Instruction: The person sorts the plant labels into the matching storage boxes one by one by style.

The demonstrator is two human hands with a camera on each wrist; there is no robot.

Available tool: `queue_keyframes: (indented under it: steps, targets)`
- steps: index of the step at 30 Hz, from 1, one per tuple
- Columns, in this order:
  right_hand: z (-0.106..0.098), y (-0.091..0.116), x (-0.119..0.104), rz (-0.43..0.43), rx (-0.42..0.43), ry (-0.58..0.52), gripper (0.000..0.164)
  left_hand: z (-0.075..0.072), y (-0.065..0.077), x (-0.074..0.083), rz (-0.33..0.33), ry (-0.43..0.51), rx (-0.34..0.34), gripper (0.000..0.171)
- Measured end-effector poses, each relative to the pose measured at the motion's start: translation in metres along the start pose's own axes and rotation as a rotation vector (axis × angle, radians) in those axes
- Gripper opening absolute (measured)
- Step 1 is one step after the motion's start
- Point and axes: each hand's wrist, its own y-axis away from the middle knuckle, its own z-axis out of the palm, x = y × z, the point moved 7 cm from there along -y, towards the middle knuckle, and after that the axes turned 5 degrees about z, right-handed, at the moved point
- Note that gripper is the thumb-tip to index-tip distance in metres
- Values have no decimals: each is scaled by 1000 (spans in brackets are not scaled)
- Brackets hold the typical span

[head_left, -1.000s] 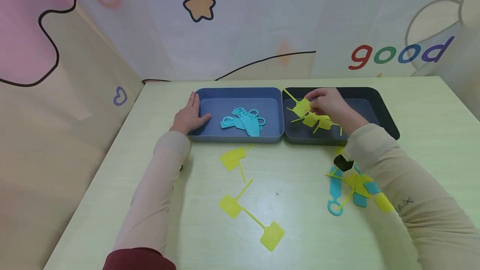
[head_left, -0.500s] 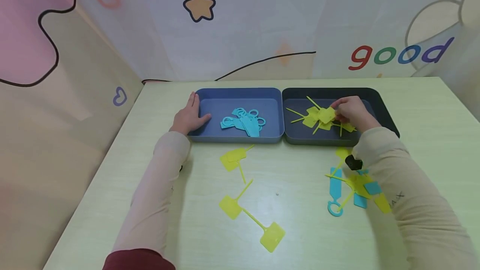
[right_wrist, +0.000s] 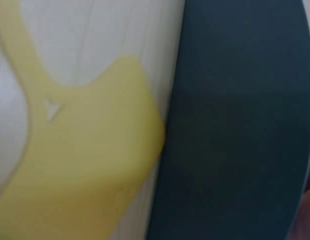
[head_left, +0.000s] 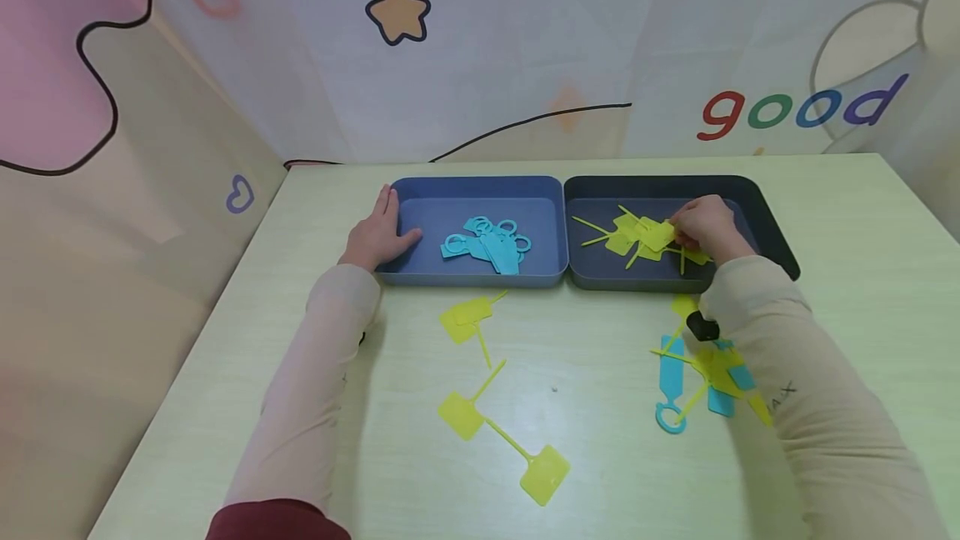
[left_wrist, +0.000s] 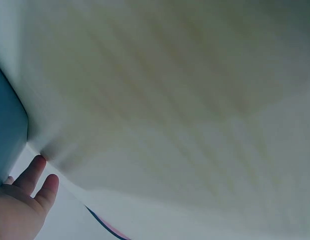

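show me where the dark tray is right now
In the head view, the dark tray lies right of centre, just beside the blue tray; the right hand is at the yellow tags inside it.

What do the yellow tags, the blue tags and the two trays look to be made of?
Yellow tags: probably plastic, smooth with a slight sheen; thin, flat, evenly coloured, stem and panel in one piece.
Blue tags: likely plastic too, more matte; flat with ring ends.
Blue tray and black tray: perhaps plastic or coated metal, matte; rounded corners and smooth walls fit either.
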Motion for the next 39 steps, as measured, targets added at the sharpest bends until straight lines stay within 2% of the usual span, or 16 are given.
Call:
queue_keyframes:
  steps: [7, 11, 14, 16, 21, 27, 32, 39]
  targets:
    - [-5, 7, 0, 67, 65, 25, 25, 2, 0, -1, 0, 1, -4, 87]
    - [-7, 13, -12, -4, 117, 138, 39, 1, 1, -1, -1, 6, -7, 87]
    - [-5, 21, -28, -114, 145, 204, 53, 0, 1, -1, -1, 5, -8, 87]
    - [-1, 27, -40, -187, 147, 207, 62, 0, 1, 0, -1, 5, -9, 87]
    - [21, 49, -67, -387, 83, 232, 70, 1, 1, -1, -2, 5, -6, 87]
    - [61, 84, -92, -635, 57, 355, 73, 1, 0, 0, 2, -2, -2, 86]
    - [100, 120, -104, -845, 43, 538, 79, 1, 0, -1, -3, 4, -6, 87]
    - [154, 175, -104, -1070, -74, 722, 83, 1, -1, -2, -1, 3, -12, 87]
